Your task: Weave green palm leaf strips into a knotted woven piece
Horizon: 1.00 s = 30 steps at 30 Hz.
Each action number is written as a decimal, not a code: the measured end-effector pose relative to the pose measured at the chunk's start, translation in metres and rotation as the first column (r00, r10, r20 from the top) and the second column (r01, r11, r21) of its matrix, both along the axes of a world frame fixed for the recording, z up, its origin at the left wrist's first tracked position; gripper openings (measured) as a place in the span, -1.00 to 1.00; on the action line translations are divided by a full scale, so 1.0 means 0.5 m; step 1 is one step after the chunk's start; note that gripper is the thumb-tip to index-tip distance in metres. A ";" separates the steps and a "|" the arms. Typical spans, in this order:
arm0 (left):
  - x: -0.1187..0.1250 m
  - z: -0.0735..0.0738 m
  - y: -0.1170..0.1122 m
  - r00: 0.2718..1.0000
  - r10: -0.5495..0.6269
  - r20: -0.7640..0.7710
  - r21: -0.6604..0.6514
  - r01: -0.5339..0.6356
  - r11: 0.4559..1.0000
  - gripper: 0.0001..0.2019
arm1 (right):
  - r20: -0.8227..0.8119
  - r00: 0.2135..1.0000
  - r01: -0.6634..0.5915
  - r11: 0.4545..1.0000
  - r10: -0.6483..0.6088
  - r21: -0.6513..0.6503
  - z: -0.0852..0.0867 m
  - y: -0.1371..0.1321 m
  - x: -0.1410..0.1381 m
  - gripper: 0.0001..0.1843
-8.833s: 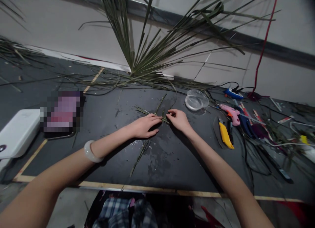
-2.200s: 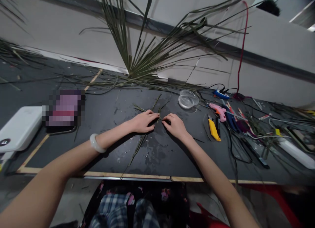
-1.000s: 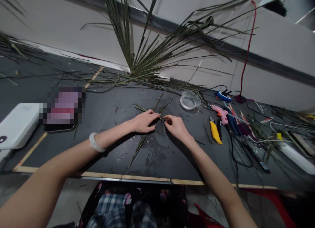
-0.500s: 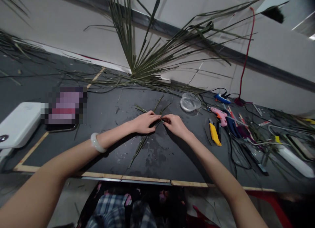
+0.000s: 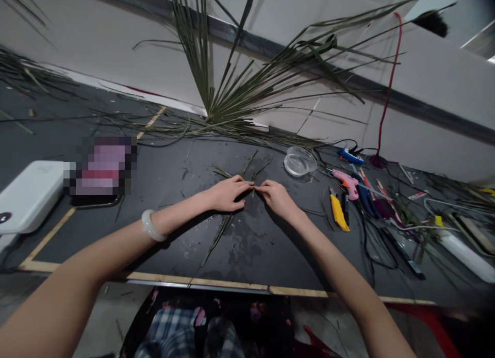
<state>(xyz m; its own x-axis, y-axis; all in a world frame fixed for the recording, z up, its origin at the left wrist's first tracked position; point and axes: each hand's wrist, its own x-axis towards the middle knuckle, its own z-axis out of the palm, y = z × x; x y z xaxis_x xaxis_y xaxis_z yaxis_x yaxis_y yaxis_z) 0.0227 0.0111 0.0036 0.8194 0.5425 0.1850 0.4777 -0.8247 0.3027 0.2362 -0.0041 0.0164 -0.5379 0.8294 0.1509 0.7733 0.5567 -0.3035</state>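
Green leaf strips [image 5: 217, 239] lie crossed on the dark wet tabletop [image 5: 240, 260], their ends sticking out beyond both hands. My left hand [image 5: 231, 194] rests over the crossing, fingers closed on the strips near their middle. From the other side my right hand [image 5: 275, 197] pinches a strip, thumb and forefinger almost touching the left fingertips. The strips' meeting point is partly hidden under the fingers. A pale bangle [image 5: 151, 225] circles my left wrist.
Behind the hands fans a palm leaf [image 5: 232, 105]. To the right are a clear round container [image 5: 299, 162], a pink glue gun [image 5: 345, 182], a yellow utility knife [image 5: 339, 211] and cables. A white power bank [image 5: 33, 195] and a blurred phone [image 5: 101, 167] lie left.
My right fingers have straightened slightly and shifted their pinch at the strips' crossing. A short end now shows below the fingertips. My left hand stays almost where it was.
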 end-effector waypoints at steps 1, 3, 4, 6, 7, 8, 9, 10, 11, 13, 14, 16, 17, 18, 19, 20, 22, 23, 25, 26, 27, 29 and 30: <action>0.000 0.000 0.000 1.000 0.001 0.000 0.001 -0.001 1.000 -0.53 | 0.008 1.000 -0.007 1.000 0.007 0.014 -0.004 -0.003 0.001 -0.64; 0.001 0.000 -0.001 1.000 0.004 0.007 0.003 -0.004 1.000 -0.52 | 0.025 0.999 -0.023 0.999 0.022 0.035 -0.009 -0.007 0.002 -0.64; 0.001 0.000 -0.002 1.000 0.006 0.012 0.005 -0.006 1.000 -0.51 | 0.033 0.999 -0.029 0.999 0.028 0.044 -0.010 -0.009 0.002 -0.65; 0.002 0.000 -0.001 1.000 0.010 0.012 0.012 -0.010 1.000 -0.49 | 0.048 0.998 -0.031 0.998 0.028 0.061 -0.010 -0.008 0.002 -0.67; 0.003 0.000 -0.001 1.000 0.009 0.005 0.019 -0.009 1.000 -0.48 | 0.052 0.998 -0.026 0.997 0.022 0.068 -0.009 -0.007 0.003 -0.68; 0.003 -0.001 0.000 1.000 0.006 -0.005 0.028 -0.006 1.000 -0.49 | 0.048 0.999 -0.016 0.997 0.012 0.073 -0.008 -0.006 0.003 -0.69; 0.004 -0.001 0.001 1.000 0.002 -0.019 0.040 -0.001 0.999 -0.49 | 0.036 0.999 -0.003 0.997 0.000 0.074 -0.007 -0.005 0.004 -0.71; 0.005 -0.002 0.002 0.999 -0.003 -0.032 0.054 0.004 0.999 -0.49 | 0.016 1.000 0.015 0.997 -0.017 0.076 -0.006 -0.005 0.005 -0.73; 0.006 -0.003 0.004 0.999 -0.007 -0.045 0.066 0.010 0.998 -0.49 | -0.007 0.999 0.038 0.996 -0.037 0.081 -0.004 -0.007 0.005 -0.76; 0.007 -0.005 0.006 0.998 -0.006 -0.061 0.084 0.011 0.996 -0.49 | -0.049 0.995 0.095 0.989 -0.090 0.114 0.001 -0.019 0.003 -0.81; 0.008 -0.006 0.006 0.998 -0.004 -0.065 0.089 0.010 0.996 -0.49 | -0.065 0.991 0.125 0.983 -0.117 0.138 0.003 -0.030 0.000 -0.82; 0.008 -0.007 0.008 0.998 -0.004 -0.061 0.087 0.009 0.996 -0.49 | -0.075 0.986 0.158 0.973 -0.147 0.169 0.010 -0.061 -0.013 -0.82; 0.008 -0.007 0.008 0.998 -0.004 -0.056 0.079 0.009 0.997 -0.48 | -0.067 0.988 0.149 0.976 -0.139 0.160 0.013 -0.080 -0.022 -0.79; 0.007 -0.007 0.009 0.999 -0.003 -0.051 0.067 0.006 0.998 -0.48 | -0.040 0.994 0.109 0.985 -0.104 0.137 0.015 -0.098 -0.032 -0.77; 0.007 -0.006 0.009 0.999 0.000 -0.046 0.053 0.002 0.999 -0.47 | 0.006 0.998 0.064 0.991 -0.065 0.117 0.017 -0.114 -0.043 -0.75; 0.007 -0.005 0.010 0.999 0.005 -0.044 0.040 -0.004 0.999 -0.47 | 0.076 0.995 0.049 0.993 -0.057 0.108 0.019 -0.128 -0.053 -0.73; 0.007 -0.004 0.010 0.999 0.015 -0.045 0.026 -0.014 1.000 -0.48 | 0.238 0.967 0.070 0.991 -0.095 0.112 0.021 -0.145 -0.068 -0.66; 0.007 -0.003 0.010 0.999 0.016 -0.049 0.026 -0.015 1.000 -0.48 | 0.314 0.940 0.098 0.987 -0.133 0.125 0.022 -0.149 -0.072 -0.63; 0.008 -0.002 0.009 0.998 0.011 -0.061 0.032 -0.009 0.999 -0.47 | 0.426 0.881 0.152 0.976 -0.206 0.156 0.024 -0.148 -0.075 -0.58; 0.008 -0.002 0.008 0.998 0.007 -0.065 0.035 -0.005 0.999 -0.47 | 0.460 0.857 0.173 0.970 -0.234 0.171 0.024 -0.146 -0.074 -0.58; 0.008 -0.001 0.007 0.998 0.005 -0.067 0.037 -0.003 0.999 -0.47 | 0.482 0.837 0.190 0.964 -0.259 0.186 0.025 -0.143 -0.072 -0.58; 0.008 -0.001 0.006 0.998 0.007 -0.065 0.043 -0.004 0.999 -0.47 | 0.500 0.813 0.215 0.952 -0.297 0.217 0.024 -0.136 -0.067 -0.58; 0.008 -0.001 0.005 0.998 0.010 -0.062 0.047 -0.007 0.999 -0.47 | 0.501 0.808 0.224 0.947 -0.312 0.229 0.022 -0.132 -0.065 -0.58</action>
<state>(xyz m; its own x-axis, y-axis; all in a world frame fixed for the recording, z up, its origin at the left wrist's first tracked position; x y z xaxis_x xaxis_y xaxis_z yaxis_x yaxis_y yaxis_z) 0.0269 0.0138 0.0029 0.8256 0.5414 0.1588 0.5014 -0.8331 0.2335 0.2036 -0.0701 0.0276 -0.3313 0.9424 0.0466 0.9146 0.3086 0.2615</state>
